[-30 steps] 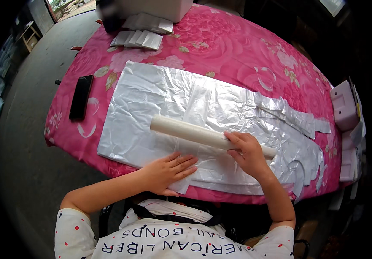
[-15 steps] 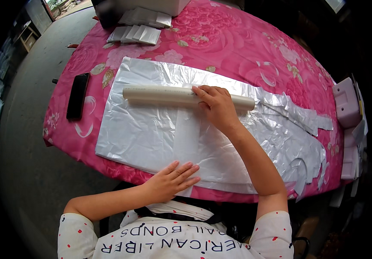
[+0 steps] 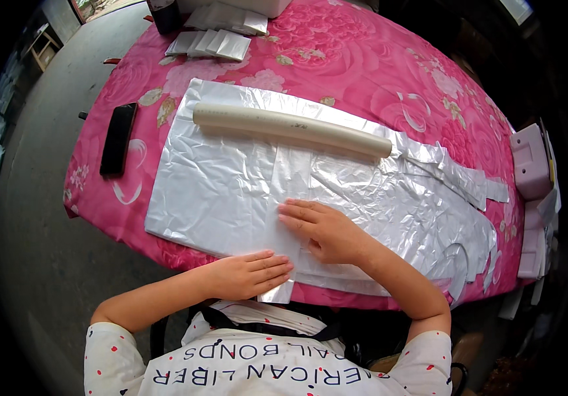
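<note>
The folded plastic strip lies across a stack of thin plastic bags, its near end reaching past them to the tabletop's near edge. From where I stand it looks feather-light, limp, probably slippery and easily creased; that protruding end seems the handiest place to pinch. The left hand rests flat on it there, fingers extended, gripping nothing; the right hand lies just farther in, fingers unclenched. A pale tube sits untouched near the stack's far edge.
</note>
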Available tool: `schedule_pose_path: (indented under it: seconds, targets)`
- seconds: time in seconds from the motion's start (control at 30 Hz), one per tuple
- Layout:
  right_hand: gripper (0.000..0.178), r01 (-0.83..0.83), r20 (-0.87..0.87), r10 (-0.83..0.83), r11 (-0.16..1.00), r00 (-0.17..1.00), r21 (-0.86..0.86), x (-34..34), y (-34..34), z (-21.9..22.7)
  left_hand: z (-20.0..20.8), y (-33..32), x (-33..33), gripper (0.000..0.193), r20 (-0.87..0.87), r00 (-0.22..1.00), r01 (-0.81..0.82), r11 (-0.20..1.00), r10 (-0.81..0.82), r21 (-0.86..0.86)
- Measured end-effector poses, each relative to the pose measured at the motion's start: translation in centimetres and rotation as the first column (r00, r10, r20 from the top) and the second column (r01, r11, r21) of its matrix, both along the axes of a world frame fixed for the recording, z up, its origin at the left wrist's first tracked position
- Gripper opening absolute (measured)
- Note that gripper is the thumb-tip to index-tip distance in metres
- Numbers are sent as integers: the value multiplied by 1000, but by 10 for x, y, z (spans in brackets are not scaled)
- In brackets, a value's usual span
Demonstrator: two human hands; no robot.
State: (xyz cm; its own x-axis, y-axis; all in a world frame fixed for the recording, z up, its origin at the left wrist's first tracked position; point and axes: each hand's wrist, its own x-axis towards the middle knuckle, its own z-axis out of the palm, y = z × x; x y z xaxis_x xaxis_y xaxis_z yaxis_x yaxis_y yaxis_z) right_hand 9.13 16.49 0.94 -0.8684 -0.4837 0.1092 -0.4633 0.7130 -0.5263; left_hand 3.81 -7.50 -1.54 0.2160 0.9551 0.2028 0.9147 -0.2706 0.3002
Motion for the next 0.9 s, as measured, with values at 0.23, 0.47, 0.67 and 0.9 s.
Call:
schedule_pose_path:
  seconds: [0.23,0.47,0.67,0.9]
  targets:
    - [49,114,-120,-106,992,987,62,33,-23,-9,10,5,-4,39,101,975,-214,961,199,177]
    - [34,271,-324,-252,963,912,15,36,-24,-17,6,16,-15,42,79,907,-422,889,415,178]
    - [23,438,-76,-461,875,884,-204,22,-20,-5,13,29,-23,38,442,715,-609,793,542,11]
    - [21,770,694,-495,623,522,-135,-18,-7,16,16,37,-27,59,469,596,-748,663,651,30]
